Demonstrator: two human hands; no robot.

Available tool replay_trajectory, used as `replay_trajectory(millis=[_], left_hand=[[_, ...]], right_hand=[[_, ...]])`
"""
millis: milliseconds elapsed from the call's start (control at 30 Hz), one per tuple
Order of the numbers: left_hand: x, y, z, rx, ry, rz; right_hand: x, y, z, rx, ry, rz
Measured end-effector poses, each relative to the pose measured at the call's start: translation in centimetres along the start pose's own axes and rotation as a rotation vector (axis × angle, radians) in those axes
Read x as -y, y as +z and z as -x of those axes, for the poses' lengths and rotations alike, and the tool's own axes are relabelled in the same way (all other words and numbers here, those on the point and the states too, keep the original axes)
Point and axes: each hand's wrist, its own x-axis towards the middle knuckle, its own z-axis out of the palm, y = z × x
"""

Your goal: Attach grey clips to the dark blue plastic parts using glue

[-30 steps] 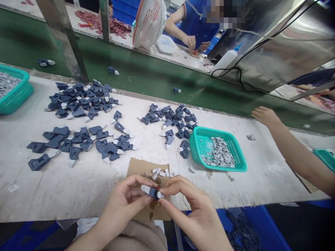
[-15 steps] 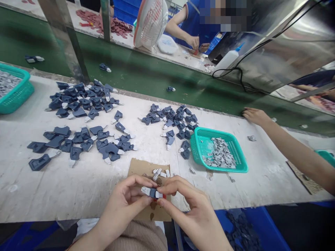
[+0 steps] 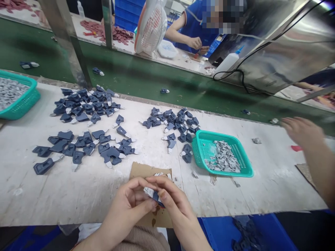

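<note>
Between my hands, above a cardboard piece [image 3: 141, 169], is a small dark blue plastic part [image 3: 156, 196] with a pale grey-white piece at its left end. My left hand [image 3: 124, 205] pinches it from the left with thumb and fingers. From the right, my right hand [image 3: 174, 200] closes on its other end, the thumb lying over it. My fingers hide much of that end. A sliver of red shows underneath, too small to name. A few small white pieces [image 3: 158, 174] lie on the cardboard just behind my fingers.
Piles of dark blue parts [image 3: 83, 104] lie left and ahead. A green basket [image 3: 250, 170] of grey metal-looking pieces stands right; another basket [image 3: 23, 108] is far left. Behind runs a green belt [image 3: 131, 78] carrying parts. A co-worker's hand [image 3: 305, 132] is at the right.
My right thumb and fingers have moved over the part's right end, covering it, and the part has tilted. The co-worker's hand at right has drawn back from the belt. Another part appears on the belt.
</note>
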Motion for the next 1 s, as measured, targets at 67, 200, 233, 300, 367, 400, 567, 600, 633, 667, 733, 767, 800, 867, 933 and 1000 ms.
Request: replay_trajectory(millis=[67, 200, 233, 300, 367, 400, 567, 600, 633, 667, 733, 767, 800, 867, 933, 1000], left_hand=[[0.3, 0.0, -0.2, -0.012, 0.028, 0.006], [0.3, 0.1, -0.6, -0.015, 0.038, 0.014], [0.2, 0.2, -0.6, -0.007, 0.031, 0.014], [-0.1, 0.4, -0.7, 0.007, 0.01, 0.009], [-0.4, 0.7, -0.8, 0.008, 0.001, 0.011], [-0.5, 0.9, -0.8, 0.001, 0.0, 0.014], [-0.9, 1.7, -1.3, -0.007, 0.012, 0.009], [-0.9, 1.8, -1.5, 0.009, 0.024, 0.005], [-0.9, 1.8, -1.8, 0.023, 0.038, 0.003], [-1.0, 1.9, -2.1, 0.037, 0.052, 0.002], [-1.7, 2.0, -2.9, 0.07, 0.058, -0.007], [-2.2, 2.0, -3.4, 0.087, 0.048, -0.028], [-3.1, 2.0, -4.1, 0.1, 0.036, -0.066], [-5.4, 1.8, -6.1, 0.07, 0.049, -0.189], [-8.5, 1.1, -9.0, -0.064, 0.172, -0.329], [-11.9, 0.1, -12.8, -0.21, 0.3, -0.478]], right_hand=[[-0.1, 0.3, 0.0, -0.013, 0.003, -0.023], [-0.6, 0.5, -0.3, -0.033, 0.06, -0.105], [-0.8, 0.5, -0.3, -0.037, 0.091, -0.148], [-1.3, 0.6, -0.4, -0.047, 0.131, -0.224], [-1.7, 0.5, -0.5, -0.064, 0.104, -0.223], [-1.7, 0.4, -0.5, -0.073, 0.071, -0.192], [-0.3, -0.5, -0.9, -0.052, -0.038, -0.068], [0.0, -0.6, -1.1, -0.045, -0.055, -0.062], [0.3, -0.7, -1.2, -0.047, -0.073, -0.055], [0.4, -0.8, -1.5, -0.056, -0.086, -0.046], [0.5, -1.1, -2.0, -0.107, -0.087, -0.044], [0.4, -1.3, -2.2, -0.147, -0.078, -0.056], [0.2, -1.6, -2.4, -0.197, -0.07, -0.08], [-0.4, -2.6, -2.8, -0.332, -0.059, -0.132], [-1.2, -4.0, -2.7, -0.484, -0.033, -0.137], [-2.3, -5.4, -2.3, -0.607, 0.037, -0.093]])
